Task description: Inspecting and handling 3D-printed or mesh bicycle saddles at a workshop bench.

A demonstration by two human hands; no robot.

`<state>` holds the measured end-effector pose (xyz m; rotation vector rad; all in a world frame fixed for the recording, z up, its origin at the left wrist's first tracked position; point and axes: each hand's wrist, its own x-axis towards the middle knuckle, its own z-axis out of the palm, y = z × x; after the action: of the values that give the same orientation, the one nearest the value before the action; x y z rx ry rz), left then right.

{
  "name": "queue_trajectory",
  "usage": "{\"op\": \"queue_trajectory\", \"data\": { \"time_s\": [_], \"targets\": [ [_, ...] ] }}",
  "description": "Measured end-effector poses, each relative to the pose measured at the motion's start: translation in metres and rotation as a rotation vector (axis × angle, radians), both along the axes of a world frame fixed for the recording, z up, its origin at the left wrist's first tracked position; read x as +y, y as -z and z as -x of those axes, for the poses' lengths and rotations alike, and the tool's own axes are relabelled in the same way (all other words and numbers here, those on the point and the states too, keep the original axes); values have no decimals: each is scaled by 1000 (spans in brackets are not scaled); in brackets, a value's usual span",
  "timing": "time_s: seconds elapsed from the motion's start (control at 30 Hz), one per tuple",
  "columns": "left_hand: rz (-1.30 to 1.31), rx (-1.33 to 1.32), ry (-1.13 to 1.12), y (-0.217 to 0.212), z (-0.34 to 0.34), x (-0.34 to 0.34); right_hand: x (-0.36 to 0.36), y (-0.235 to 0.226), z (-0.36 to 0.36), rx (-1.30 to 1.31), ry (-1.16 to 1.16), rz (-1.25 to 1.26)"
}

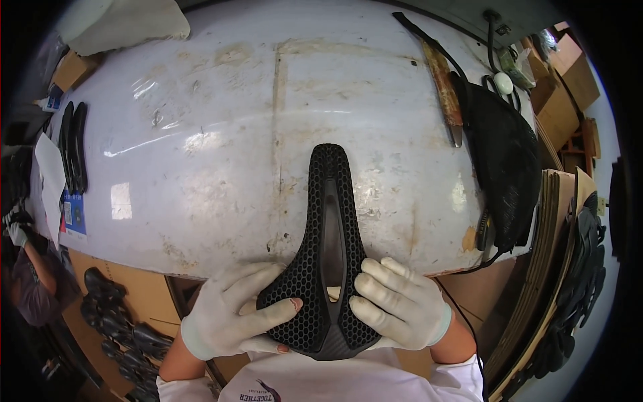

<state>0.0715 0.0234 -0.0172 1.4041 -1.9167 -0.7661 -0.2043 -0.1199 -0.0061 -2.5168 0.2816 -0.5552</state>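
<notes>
Both gloved hands grip my black honeycomb saddle (pixel 329 261) at its wide rear, left hand (pixel 231 315) and right hand (pixel 395 305) curled around it; judging so, inspection looks mid-way, nose resting on table (pixel 221 167).

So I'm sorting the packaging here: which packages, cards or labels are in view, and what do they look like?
Blue label card: table's left edge, rectangular, blue with a pale patch.
White sheet: just above that card, plain white, curling.
Small blue-and-white packet: far left corner.
Brown cardboard boxes: upper right, beyond the table.
Flat cardboard sheets: stacked on edge, right side.
</notes>
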Motion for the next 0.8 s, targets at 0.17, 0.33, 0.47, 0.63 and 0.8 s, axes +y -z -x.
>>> {"op": "queue_trajectory", "data": {
  "time_s": [0.17,0.33,0.47,0.63,0.8],
  "targets": [
    [-9,-53,10,-10,3,-6,1,5,0,-35,23,27],
    [14,-187,20,-23,0,-6,-1,2,-1,-11,4,24],
    [14,-178,-2,-24,1,-5,-1,1,-2,-1,6,9],
    [-3,-191,-36,-20,5,0,1,5,-1,-5,0,31],
    [-58,49,-25,-5,9,4,2,6,2,3,0,56]
  ]
}}
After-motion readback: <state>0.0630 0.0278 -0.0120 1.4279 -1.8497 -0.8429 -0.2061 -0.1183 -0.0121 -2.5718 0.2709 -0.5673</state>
